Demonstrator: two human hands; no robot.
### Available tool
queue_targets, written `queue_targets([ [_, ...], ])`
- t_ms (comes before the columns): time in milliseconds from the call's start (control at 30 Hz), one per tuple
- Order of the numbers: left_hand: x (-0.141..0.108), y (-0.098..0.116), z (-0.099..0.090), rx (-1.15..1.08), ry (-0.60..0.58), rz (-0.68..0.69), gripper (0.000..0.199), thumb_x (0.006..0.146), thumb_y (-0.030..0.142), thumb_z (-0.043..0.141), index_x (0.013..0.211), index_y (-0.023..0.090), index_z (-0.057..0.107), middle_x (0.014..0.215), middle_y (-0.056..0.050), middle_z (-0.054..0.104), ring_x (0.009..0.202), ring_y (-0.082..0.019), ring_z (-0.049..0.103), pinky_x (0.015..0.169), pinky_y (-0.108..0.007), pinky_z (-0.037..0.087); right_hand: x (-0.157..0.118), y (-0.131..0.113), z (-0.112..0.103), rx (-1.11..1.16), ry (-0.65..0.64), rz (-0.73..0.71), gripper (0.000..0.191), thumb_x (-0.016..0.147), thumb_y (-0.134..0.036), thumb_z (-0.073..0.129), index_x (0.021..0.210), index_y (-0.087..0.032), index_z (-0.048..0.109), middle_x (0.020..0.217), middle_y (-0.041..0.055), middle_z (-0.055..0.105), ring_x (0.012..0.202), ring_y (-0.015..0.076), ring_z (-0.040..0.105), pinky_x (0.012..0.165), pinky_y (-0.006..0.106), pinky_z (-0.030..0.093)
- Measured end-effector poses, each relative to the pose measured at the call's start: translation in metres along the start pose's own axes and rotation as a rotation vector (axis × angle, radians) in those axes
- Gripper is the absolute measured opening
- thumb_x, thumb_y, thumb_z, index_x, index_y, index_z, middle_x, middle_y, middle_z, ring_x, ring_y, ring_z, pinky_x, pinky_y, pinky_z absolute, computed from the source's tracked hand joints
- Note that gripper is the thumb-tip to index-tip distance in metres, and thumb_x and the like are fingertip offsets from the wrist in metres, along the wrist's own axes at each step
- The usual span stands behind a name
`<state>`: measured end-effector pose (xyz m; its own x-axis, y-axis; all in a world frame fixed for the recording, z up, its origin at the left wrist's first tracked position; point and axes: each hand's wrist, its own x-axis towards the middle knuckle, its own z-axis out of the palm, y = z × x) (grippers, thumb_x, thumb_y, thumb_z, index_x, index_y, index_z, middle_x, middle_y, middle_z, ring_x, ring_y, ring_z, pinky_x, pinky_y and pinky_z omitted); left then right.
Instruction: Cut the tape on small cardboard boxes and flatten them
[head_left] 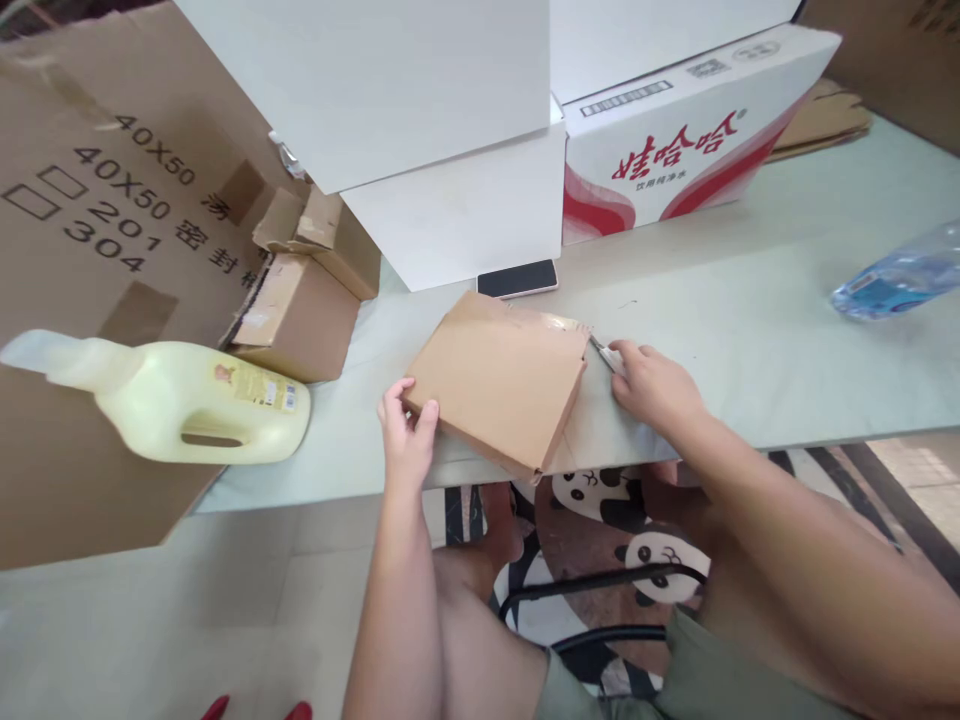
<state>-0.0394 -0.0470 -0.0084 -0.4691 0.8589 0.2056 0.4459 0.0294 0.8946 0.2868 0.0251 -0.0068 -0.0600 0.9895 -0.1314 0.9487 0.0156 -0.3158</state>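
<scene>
Head view: the left hand (409, 430) pinches the near-left corner of a cardboard box (499, 385); the right hand (656, 385), beside its frayed edge, grasps a knife (611, 358). Lying between them, the box looks light, fairly stiff, best steadied at that corner.

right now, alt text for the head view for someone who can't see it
A person's left hand grips a brown cardboard box on a pale table while the right hand holds a blade-like tool at its edge. Behind are a phone and white boxes, with a yellow jug left and a clear bottle right.
</scene>
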Motion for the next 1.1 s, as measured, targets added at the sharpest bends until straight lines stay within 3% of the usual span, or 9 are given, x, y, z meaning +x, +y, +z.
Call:
queue_targets([
  [167, -0.004, 0.006, 0.008, 0.124, 0.007, 0.043, 0.065, 0.076, 0.065, 0.068, 0.125, 0.022, 0.057, 0.119, -0.012, 0.048, 0.102, -0.024, 0.053, 0.088, -0.04, 0.05, -0.012, 0.011, -0.01, 0.239, 0.09, -0.049, 0.036, 0.085, -0.023, 0.049, 0.117, -0.014, 0.062, 0.093, 0.0112, 0.063, 0.081, 0.0247, 0.06, 0.071, 0.035, 0.045],
  [333, -0.013, 0.021, 0.031, 0.121, 0.086, 0.026, 0.063, 0.075, 0.064, 0.071, 0.122, 0.021, 0.061, 0.114, -0.011, 0.048, 0.099, -0.023, 0.052, 0.087, -0.04, 0.052, -0.049, 0.004, -0.019, 0.606, 0.277, -0.429, 0.019, 0.092, -0.023, 0.046, 0.107, -0.02, 0.056, 0.081, 0.003, 0.055, 0.068, 0.0179, 0.053, 0.063, 0.031, 0.044],
  [433, -0.017, 0.026, 0.041, 0.004, 0.14, 0.066, 0.061, 0.073, 0.063, 0.073, 0.116, 0.021, 0.064, 0.114, -0.01, 0.043, 0.1, -0.021, 0.052, 0.081, -0.034, 0.055, -0.065, -0.002, -0.02, 0.604, 0.176, -0.675, 0.018, 0.096, -0.019, 0.043, 0.109, -0.02, 0.055, 0.082, 0.0033, 0.056, 0.068, 0.017, 0.054, 0.063, 0.03, 0.045],
  [533, -0.017, 0.028, 0.046, -0.127, 0.183, 0.149, 0.058, 0.069, 0.058, 0.079, 0.112, 0.021, 0.064, 0.115, -0.009, 0.041, 0.1, -0.018, 0.052, 0.077, -0.028, 0.055, -0.071, -0.003, -0.02, 0.561, 0.058, -0.801, 0.027, 0.097, -0.016, 0.042, 0.121, -0.02, 0.054, 0.087, 0.0052, 0.059, 0.071, 0.0167, 0.056, 0.063, 0.029, 0.048],
  [633, -0.017, 0.031, 0.047, -0.223, 0.217, 0.169, 0.056, 0.068, 0.052, 0.083, 0.11, 0.022, 0.062, 0.113, -0.007, 0.043, 0.097, -0.016, 0.053, 0.075, -0.025, 0.054, -0.074, -0.002, -0.02, 0.576, 0.113, -0.872, 0.036, 0.097, -0.014, 0.041, 0.132, -0.02, 0.049, 0.084, 0.0038, 0.062, 0.066, 0.0153, 0.056, 0.06, 0.027, 0.045],
  [700, -0.017, 0.032, 0.049, -0.245, 0.24, 0.166, 0.054, 0.067, 0.05, 0.084, 0.106, 0.021, 0.061, 0.109, -0.006, 0.045, 0.092, -0.014, 0.053, 0.072, -0.023, 0.053, -0.076, -0.002, -0.02, 0.609, 0.1, -0.864, 0.039, 0.098, -0.015, 0.04, 0.136, -0.02, 0.047, 0.084, 0.0034, 0.066, 0.063, 0.0144, 0.056, 0.058, 0.027, 0.043],
  [867, -0.023, 0.038, 0.06, -0.231, 0.315, 0.157, 0.045, 0.067, 0.047, 0.085, 0.083, 0.019, 0.054, 0.081, 0.002, 0.046, 0.072, -0.01, 0.048, 0.064, -0.02, 0.044, -0.082, -0.014, -0.012, 0.498, -0.155, -0.713, 0.033, 0.098, -0.022, 0.039, 0.125, -0.016, 0.057, 0.094, 0.0091, 0.073, 0.073, 0.019, 0.065, 0.063, 0.03, 0.044],
  [967, -0.027, 0.043, 0.067, -0.271, 0.307, 0.164, 0.047, 0.066, 0.044, 0.086, 0.073, 0.02, 0.046, 0.067, 0.007, 0.039, 0.059, -0.007, 0.04, 0.058, -0.02, 0.036, -0.082, -0.022, -0.007, 0.486, -0.177, -0.611, 0.033, 0.099, -0.025, 0.038, 0.12, -0.016, 0.062, 0.097, 0.0103, 0.074, 0.079, 0.0223, 0.067, 0.067, 0.032, 0.044],
  [1100, -0.031, 0.048, 0.074, -0.357, 0.245, 0.159, 0.052, 0.063, 0.044, 0.088, 0.07, 0.02, 0.043, 0.064, 0.009, 0.034, 0.055, -0.006, 0.035, 0.055, -0.021, 0.032, -0.08, -0.03, -0.009, 0.547, -0.156, -0.515, 0.033, 0.099, -0.029, 0.037, 0.112, -0.018, 0.065, 0.092, 0.0077, 0.074, 0.079, 0.0215, 0.066, 0.068, 0.031, 0.043],
])
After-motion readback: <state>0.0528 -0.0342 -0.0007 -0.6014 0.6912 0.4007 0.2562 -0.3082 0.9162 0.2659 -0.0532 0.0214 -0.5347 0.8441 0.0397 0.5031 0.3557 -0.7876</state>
